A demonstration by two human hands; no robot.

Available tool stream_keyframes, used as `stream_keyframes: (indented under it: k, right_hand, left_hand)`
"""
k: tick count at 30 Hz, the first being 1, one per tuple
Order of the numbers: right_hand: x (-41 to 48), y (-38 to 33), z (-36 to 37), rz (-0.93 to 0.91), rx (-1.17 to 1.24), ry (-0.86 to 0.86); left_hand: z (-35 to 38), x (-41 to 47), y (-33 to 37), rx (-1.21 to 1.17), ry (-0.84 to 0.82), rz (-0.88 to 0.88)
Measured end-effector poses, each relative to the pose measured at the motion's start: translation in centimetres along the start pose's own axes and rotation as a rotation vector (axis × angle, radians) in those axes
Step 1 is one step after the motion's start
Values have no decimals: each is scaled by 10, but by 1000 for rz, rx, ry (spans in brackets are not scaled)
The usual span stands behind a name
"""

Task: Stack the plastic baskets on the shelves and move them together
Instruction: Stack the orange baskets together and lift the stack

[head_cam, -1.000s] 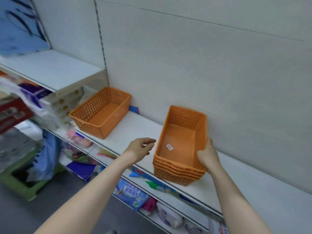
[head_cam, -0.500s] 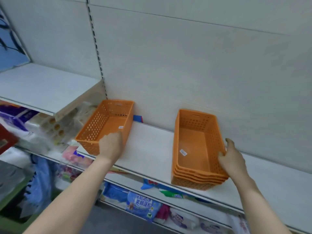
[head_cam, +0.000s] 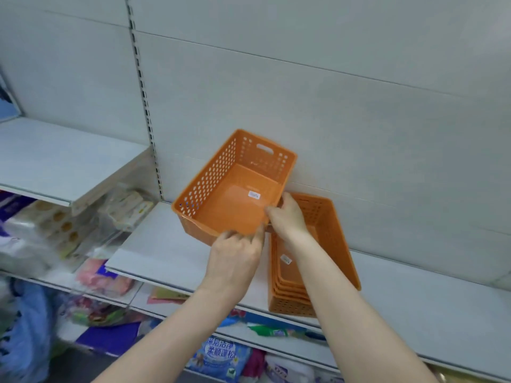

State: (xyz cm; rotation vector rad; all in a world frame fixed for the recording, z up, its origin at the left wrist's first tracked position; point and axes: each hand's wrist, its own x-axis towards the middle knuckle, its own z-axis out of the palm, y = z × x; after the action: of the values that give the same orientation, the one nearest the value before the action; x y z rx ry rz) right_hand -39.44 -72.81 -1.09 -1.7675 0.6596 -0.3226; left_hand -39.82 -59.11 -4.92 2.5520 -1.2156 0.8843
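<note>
- The fingers (head_cam: pixel 249 239) of the left hand (head_cam: pixel 235 261) are curled over the near short rim of a single orange perforated plastic basket (head_cam: pixel 232 194), closed on that rim with the thumb side hidden under the wall.
- The fingers (head_cam: pixel 276 214) of the right hand (head_cam: pixel 287 219) are bent onto the same basket's near right corner, pinching its rim; how far they reach inside the wall cannot be told.
- The single basket is held between both hands, tilted, with its near end raised and its open mouth facing the camera; its far end lies close to the grey back panel (head_cam: pixel 331 106) of the shelving. Whether its far bottom edge touches the shelf cannot be told.
- A small white sticker (head_cam: pixel 254 194) sits on the floor of that basket, and a slot handle is cut in its far wall.
- A stack of nested orange plastic baskets (head_cam: pixel 329 244) stands on the white shelf board (head_cam: pixel 166 244), just to the right of the held basket, its near end at the front edge of the board and its far end near the back panel. The right forearm crosses over its left part.
- Another white sticker (head_cam: pixel 286 259) shows inside the top basket of the stack.
- The held basket's right corner overlaps the far left corner of the stack in the view.
- A higher white shelf board (head_cam: pixel 55 161) lies to the left, past the slotted upright (head_cam: pixel 143 106).
- Packaged goods (head_cam: pixel 218 355), blurred, fill the lower shelves.
</note>
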Motion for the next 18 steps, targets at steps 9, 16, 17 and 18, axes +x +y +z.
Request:
stream_keyframes:
  k: [9,16,17,18]
  right_hand:
    - [-1,-4,-93,-145,-275,513]
    - [-17,25,-179,-20,-428,484]
    - [-19,35,-178,5,-499,437]
    - [-21,43,-175,16,-574,390]
  left_hand:
    - [-21,19,-30,-415,222,-145]
    - [20,26,-3,-1032,-344,-598]
    - [21,29,4,-1131,-462,-651]
    - [22,30,10,-1247,-558,-699]
